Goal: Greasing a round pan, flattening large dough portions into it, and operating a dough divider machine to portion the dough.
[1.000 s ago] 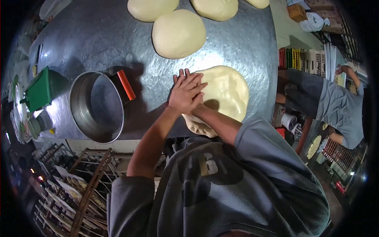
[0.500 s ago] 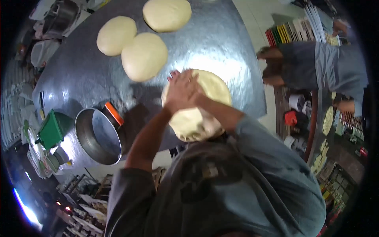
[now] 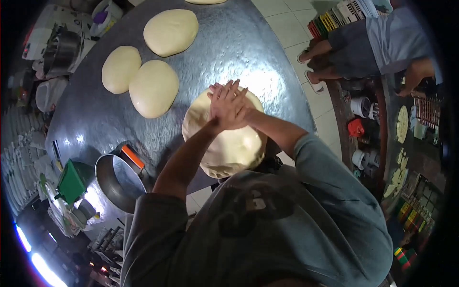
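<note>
Okay, left hand (image 3: 226,113) fingers straight and a bit spread, closed on nothing, crossed with the right hand (image 3: 244,116), whose fingertips show flat alongside, also not gripping; left looks like the upper one, overlap hides most of the right palm. Both sit over the far part of the big flattened dough (image 3: 227,148), so most of it lies from the fingers back toward the body, smaller bits showing left and right of the hands. Right hand seems nearer the dough, left stacked above. Dough is near-round, no real pointing end; long axis is weak, if any it runs from the body outward, far end leaning slightly right, near edge lumpy. It's on the near side of the dark metal table (image 3: 86,115), just in front of the grey shirt (image 3: 287,220). Further out, forward-left: two smooth dough rounds touching, one nearer (image 3: 154,88) and one left of it (image 3: 121,69), a third round (image 3: 170,32) beyond, then a sliver of another at the top. Left: round metal pan (image 3: 111,187), orange bar (image 3: 132,156) by its rim, green container (image 3: 74,181). Co-worker (image 3: 354,52) far right, well apart
</note>
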A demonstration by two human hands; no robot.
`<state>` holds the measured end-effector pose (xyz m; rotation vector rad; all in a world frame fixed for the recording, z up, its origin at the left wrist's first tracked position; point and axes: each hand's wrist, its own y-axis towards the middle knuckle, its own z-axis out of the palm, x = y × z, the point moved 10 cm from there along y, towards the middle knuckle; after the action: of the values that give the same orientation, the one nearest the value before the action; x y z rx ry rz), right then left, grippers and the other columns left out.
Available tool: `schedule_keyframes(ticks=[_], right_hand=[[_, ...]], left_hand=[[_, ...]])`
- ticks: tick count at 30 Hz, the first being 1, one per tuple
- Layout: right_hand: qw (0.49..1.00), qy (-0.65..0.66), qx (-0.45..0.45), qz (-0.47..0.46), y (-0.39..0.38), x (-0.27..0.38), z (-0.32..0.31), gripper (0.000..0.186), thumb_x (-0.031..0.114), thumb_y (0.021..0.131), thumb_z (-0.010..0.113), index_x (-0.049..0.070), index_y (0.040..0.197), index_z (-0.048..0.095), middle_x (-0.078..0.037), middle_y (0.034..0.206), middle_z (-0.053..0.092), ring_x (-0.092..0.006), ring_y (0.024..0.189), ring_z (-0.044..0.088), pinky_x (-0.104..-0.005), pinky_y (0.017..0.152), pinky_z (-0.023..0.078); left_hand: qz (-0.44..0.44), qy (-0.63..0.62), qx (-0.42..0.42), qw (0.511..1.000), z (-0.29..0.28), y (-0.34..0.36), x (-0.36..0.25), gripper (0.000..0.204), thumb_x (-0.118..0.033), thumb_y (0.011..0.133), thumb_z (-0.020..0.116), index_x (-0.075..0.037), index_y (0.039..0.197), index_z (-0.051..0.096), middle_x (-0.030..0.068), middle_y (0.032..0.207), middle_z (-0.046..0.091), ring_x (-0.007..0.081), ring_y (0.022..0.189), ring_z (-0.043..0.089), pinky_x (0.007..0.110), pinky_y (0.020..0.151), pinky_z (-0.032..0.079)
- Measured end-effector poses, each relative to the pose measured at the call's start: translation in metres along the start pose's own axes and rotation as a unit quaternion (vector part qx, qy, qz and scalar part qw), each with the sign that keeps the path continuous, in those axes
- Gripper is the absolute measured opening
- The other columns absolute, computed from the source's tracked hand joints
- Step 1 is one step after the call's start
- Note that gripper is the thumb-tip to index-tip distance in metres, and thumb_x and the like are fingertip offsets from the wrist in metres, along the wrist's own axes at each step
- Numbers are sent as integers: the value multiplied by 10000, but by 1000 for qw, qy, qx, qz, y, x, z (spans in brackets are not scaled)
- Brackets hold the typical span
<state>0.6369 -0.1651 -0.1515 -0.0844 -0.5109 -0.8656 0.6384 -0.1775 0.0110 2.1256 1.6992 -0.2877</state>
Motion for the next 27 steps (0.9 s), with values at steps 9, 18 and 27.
schedule_keyframes(ticks=[9, 18, 27], right_hand=[[404, -878, 175, 186, 21, 70, 84, 976, 608, 703, 616, -17, 1395, 324, -235, 1441, 308, -336, 1336, 314, -446, 1050, 343], [772, -604, 191, 51, -36, 116, 59, 773, 596, 900, 359, 42, 1427, 243, -173, 1524, 149, -304, 1411, 141, -457, 1161, 112], [504, -785, 188, 308, -89, 67, 85, 767, 603, 827, 537, 102, 1387, 381, -164, 1409, 383, -251, 1299, 328, -473, 1093, 228]], left_hand=[[47, -8, 212, 976, 47, -56, -90, 627, -571, 884, 297, -185, 1357, 437, 101, 1467, 335, 279, 1368, 275, 516, 1126, 112], [68, 26, 205, 976, 53, 36, -101, 600, -540, 838, 463, -232, 1352, 476, 72, 1452, 371, 262, 1350, 298, 462, 1124, 122], [85, 85, 344, 931, -31, -11, -124, 560, -510, 869, 449, -154, 1292, 535, 106, 1443, 366, 246, 1363, 291, 404, 1113, 250]])
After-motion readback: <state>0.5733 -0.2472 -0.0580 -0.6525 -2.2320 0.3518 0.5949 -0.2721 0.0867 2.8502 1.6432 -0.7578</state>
